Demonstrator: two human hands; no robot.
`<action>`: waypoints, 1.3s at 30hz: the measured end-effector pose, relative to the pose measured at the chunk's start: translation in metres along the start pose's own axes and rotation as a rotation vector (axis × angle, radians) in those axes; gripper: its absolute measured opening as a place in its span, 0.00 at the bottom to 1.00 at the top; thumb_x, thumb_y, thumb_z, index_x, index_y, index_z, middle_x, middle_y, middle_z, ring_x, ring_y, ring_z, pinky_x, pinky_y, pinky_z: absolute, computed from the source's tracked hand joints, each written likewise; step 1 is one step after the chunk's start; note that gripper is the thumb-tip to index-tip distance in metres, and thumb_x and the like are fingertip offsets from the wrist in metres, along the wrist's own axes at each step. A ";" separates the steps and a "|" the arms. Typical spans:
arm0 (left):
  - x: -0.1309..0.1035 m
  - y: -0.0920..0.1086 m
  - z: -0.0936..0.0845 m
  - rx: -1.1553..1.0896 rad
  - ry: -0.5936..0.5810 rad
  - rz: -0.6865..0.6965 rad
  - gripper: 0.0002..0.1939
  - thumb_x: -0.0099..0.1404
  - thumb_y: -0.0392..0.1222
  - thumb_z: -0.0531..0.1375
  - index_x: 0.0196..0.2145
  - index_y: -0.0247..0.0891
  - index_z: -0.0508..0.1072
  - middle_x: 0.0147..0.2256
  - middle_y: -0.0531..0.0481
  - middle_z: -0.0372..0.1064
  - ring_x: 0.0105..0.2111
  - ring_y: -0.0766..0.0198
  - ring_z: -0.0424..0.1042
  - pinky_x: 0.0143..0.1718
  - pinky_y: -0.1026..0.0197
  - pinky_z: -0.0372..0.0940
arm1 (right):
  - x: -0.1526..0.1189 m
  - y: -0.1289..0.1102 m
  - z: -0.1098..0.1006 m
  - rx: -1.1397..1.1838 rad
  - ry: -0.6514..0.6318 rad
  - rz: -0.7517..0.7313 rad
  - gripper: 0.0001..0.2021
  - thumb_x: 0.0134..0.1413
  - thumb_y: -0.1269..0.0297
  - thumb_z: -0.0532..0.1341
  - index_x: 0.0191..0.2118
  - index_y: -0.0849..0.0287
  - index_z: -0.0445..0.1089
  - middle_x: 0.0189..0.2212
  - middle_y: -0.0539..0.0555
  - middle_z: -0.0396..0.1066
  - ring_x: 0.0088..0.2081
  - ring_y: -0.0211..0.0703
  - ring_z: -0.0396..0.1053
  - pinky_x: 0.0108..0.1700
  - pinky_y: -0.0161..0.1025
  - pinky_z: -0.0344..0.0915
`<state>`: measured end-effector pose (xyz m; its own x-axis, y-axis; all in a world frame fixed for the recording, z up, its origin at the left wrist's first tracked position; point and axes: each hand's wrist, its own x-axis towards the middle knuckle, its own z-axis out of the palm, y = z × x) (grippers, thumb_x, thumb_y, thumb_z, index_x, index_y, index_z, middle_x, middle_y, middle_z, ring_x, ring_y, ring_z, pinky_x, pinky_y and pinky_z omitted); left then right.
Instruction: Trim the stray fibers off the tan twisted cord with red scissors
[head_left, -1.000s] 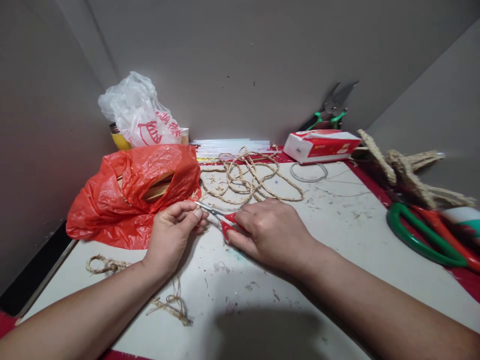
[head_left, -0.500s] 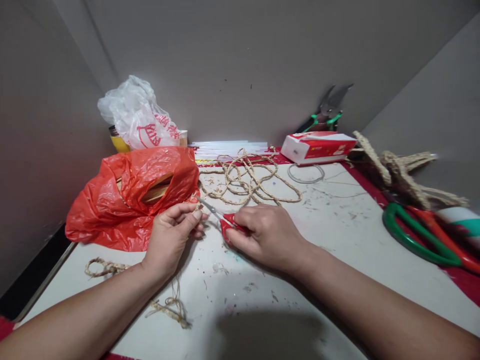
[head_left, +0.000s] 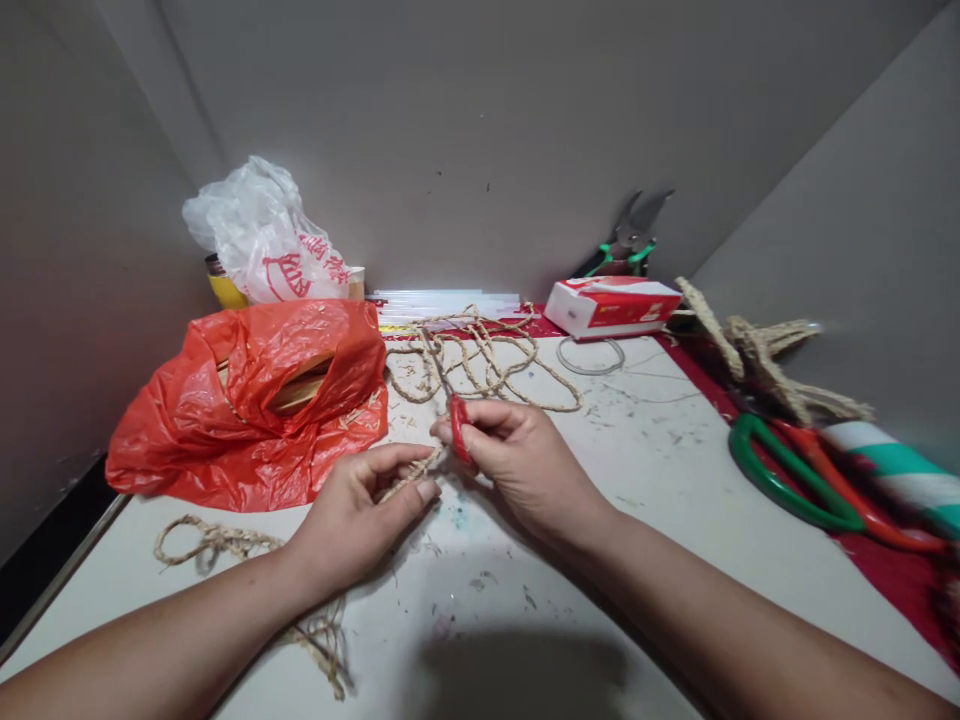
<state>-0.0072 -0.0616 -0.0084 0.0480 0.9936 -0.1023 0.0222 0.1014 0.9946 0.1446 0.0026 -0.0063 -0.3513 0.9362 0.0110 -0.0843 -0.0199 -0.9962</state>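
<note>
My left hand pinches a thin braided straw cord between thumb and fingers, near the middle of the white board. Close by on the right, my right hand is closed around the red handles of small scissors, whose blades point up and away. Its fingertips are beside the cord's end; whether they touch it I cannot tell. A long braided rope lies in loose loops behind my hands. Another looped straw piece lies by my left forearm, which hides part of it.
An orange-red plastic bag with wooden pieces sits at left, a white bag behind it. At the back right are a tissue box, wire coil and pruning shears. Large green-and-orange-handled scissors lie right, near straw bundles.
The scissors have turned upright, away from the cord. My left hand has moved slightly right and nearer to me, showing more cord. The whole view has shifted a little.
</note>
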 end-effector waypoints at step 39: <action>0.013 -0.002 -0.011 -0.162 0.359 -0.005 0.08 0.55 0.40 0.64 0.29 0.34 0.70 0.27 0.49 0.73 0.23 0.69 0.70 0.20 0.69 0.61 | -0.017 -0.007 -0.002 -1.610 -0.010 -0.620 0.14 0.52 0.55 0.58 0.25 0.59 0.70 0.21 0.54 0.69 0.26 0.42 0.63 0.36 0.42 0.48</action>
<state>-0.0172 -0.0482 -0.0118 -0.3044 0.9446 -0.1227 -0.1374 0.0839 0.9870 0.1531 -0.0128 -0.0002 -0.6358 0.6659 0.3903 0.7436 0.6641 0.0781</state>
